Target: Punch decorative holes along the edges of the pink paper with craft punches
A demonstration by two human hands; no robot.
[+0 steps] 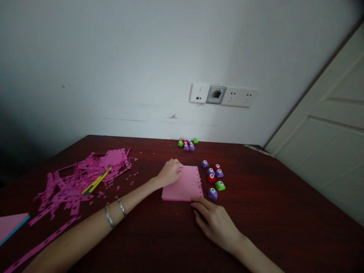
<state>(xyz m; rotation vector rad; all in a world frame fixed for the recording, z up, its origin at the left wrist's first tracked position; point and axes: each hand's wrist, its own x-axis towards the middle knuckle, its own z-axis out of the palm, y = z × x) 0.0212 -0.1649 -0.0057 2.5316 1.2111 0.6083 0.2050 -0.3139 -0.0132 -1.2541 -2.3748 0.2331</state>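
A pink stack of square paper (pixel 184 185) lies flat on the dark red table (pixel 270 197), with small notches punched along its right edge. My left hand (pixel 170 171) rests on the stack's far left corner with fingers curled loosely on the paper. My right hand (pixel 216 222) lies flat by the near right corner, fingertips touching the stack's edge. Several small craft punches (pixel 214 178), purple, red and green, sit just right of the paper.
A second cluster of small punches (pixel 187 144) stands by the wall. A heap of pink paper scraps (pixel 74 182) with a yellow utility knife (pixel 96 182) lies at left. More pink sheets (pixel 11 225) sit at the left edge. Wall sockets (pixel 224 95) and a door (pixel 327 132) are behind.
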